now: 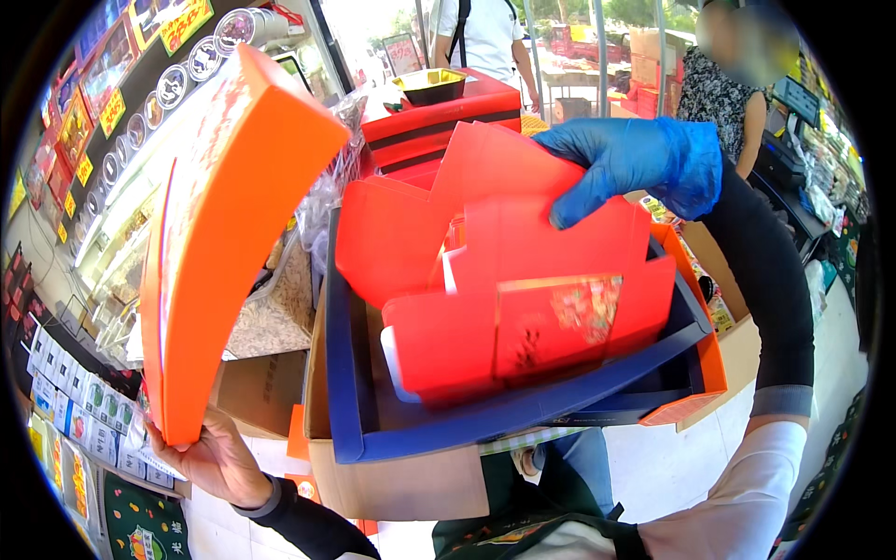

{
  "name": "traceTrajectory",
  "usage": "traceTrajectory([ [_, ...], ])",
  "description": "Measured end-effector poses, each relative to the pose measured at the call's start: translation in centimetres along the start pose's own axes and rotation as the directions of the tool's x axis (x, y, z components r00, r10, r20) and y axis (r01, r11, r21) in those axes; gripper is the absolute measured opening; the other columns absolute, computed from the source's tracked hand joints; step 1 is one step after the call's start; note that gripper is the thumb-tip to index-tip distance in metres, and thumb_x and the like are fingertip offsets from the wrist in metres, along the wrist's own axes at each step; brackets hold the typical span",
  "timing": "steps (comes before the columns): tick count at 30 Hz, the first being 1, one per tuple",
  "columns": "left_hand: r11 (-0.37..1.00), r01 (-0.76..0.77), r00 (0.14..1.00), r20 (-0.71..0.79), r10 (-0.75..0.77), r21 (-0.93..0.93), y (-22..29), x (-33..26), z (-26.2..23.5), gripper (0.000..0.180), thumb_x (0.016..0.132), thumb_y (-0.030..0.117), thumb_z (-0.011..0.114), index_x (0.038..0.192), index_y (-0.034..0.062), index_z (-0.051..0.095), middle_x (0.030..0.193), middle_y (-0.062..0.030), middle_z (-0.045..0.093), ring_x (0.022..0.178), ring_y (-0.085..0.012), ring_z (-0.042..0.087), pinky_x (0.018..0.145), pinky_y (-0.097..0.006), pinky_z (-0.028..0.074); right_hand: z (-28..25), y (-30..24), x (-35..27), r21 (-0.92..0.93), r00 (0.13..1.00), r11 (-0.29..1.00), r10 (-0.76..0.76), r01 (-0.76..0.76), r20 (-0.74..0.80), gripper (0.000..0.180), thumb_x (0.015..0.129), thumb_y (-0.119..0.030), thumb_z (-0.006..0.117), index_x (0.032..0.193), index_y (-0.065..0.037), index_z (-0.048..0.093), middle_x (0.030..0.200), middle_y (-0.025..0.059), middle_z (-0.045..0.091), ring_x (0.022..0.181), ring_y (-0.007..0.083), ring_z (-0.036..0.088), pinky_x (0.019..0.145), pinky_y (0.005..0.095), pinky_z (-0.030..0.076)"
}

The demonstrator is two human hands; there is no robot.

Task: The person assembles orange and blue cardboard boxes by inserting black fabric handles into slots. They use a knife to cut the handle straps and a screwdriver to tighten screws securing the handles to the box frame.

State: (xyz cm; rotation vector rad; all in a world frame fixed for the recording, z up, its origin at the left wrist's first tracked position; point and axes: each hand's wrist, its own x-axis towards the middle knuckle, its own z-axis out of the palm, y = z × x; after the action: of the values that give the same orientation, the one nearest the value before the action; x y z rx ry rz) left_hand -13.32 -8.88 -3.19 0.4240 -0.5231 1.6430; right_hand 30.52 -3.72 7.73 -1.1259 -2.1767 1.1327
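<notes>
My bare left hand [219, 462] pinches the lower corner of a large orange box lid [224, 215], which it holds up on edge, tilted to the left. My right hand [625, 173], in a blue glove, grips the upper edge of a red folding carton [551, 247] with its flaps spread. The thumb lies in front and some fingers are hidden behind the card. The red carton rests partly inside a dark blue box tray [523, 401], covering much of its inside. Below the tray's right side is an orange-edged box [686, 406].
Behind stands a red box [443, 117] with a black-and-gold dish [429, 86] on top. A brown cardboard box [397, 481] is under the tray. Shelves with jars [173, 86] line the left. Two people stand at the back, one in white [490, 42], one in a patterned top [719, 103].
</notes>
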Motion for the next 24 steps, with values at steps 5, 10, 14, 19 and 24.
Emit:
traceTrajectory([
  [5,0.996,0.060,0.998,0.025,-0.062,0.069,-2.7,-0.4,0.9,0.016,0.081,0.002,0.060,0.093,-0.0055,0.055,0.090,-0.0144,0.061,0.084,-0.0229,0.061,0.082,-0.038,0.051,-0.2,0.0,-0.8,-0.063,0.999,0.998,0.020,-0.022,-0.031,0.054,0.075,-0.012,0.071,0.122,-0.001,0.047,0.107,0.0106,0.060,0.093,0.0156,0.060,0.081,0.0296,0.050],
  [10,0.994,0.050,0.995,-0.095,-0.041,0.096,-3.9,-0.7,1.5,0.026,0.078,0.007,0.063,0.099,-0.0066,0.053,0.099,-0.0199,0.045,0.099,-0.0226,0.041,0.078,-0.029,0.052,0.3,0.2,-2.6,-0.142,0.995,0.986,-0.090,0.084,-0.034,0.063,0.069,-0.007,0.074,0.124,-0.001,0.043,0.112,0.0132,0.058,0.097,0.0206,0.059,0.084,0.0319,0.050],
  [14,0.996,0.049,0.995,-0.093,-0.041,0.079,-3.7,-0.8,0.9,0.032,0.077,0.008,0.065,0.102,-0.0068,0.051,0.098,-0.0195,0.043,0.096,-0.0219,0.038,0.079,-0.027,0.051,-0.1,-2.2,-4.8,-0.118,0.998,0.992,-0.056,0.052,-0.028,0.064,0.068,-0.006,0.074,0.124,0.000,0.043,0.112,0.0138,0.058,0.100,0.0220,0.058,0.087,0.0321,0.048],
  [19,0.998,0.039,0.997,-0.069,-0.036,0.051,-3.6,-1.2,1.3,0.030,0.078,0.009,0.064,0.099,-0.0074,0.051,0.096,-0.0181,0.043,0.094,-0.0208,0.038,0.080,-0.028,0.050,-0.7,-1.1,-4.5,-0.152,0.974,0.985,0.110,-0.080,0.198,0.059,0.076,-0.015,0.070,0.127,0.000,0.042,0.114,0.0147,0.057,0.102,0.0219,0.056,0.090,0.0315,0.045],
  [24,0.997,0.074,0.996,-0.056,-0.074,-0.005,-6.1,-1.2,2.5,0.023,0.079,0.009,0.063,0.095,-0.0049,0.053,0.085,-0.0127,0.050,0.076,-0.0148,0.046,0.079,-0.028,0.049,-1.9,2.3,-2.1,0.327,0.765,0.849,0.131,-0.416,0.631,0.059,0.087,-0.027,0.058,0.133,-0.001,0.033,0.117,0.0146,0.055,0.104,0.0181,0.054,0.090,0.0278,0.045],
])
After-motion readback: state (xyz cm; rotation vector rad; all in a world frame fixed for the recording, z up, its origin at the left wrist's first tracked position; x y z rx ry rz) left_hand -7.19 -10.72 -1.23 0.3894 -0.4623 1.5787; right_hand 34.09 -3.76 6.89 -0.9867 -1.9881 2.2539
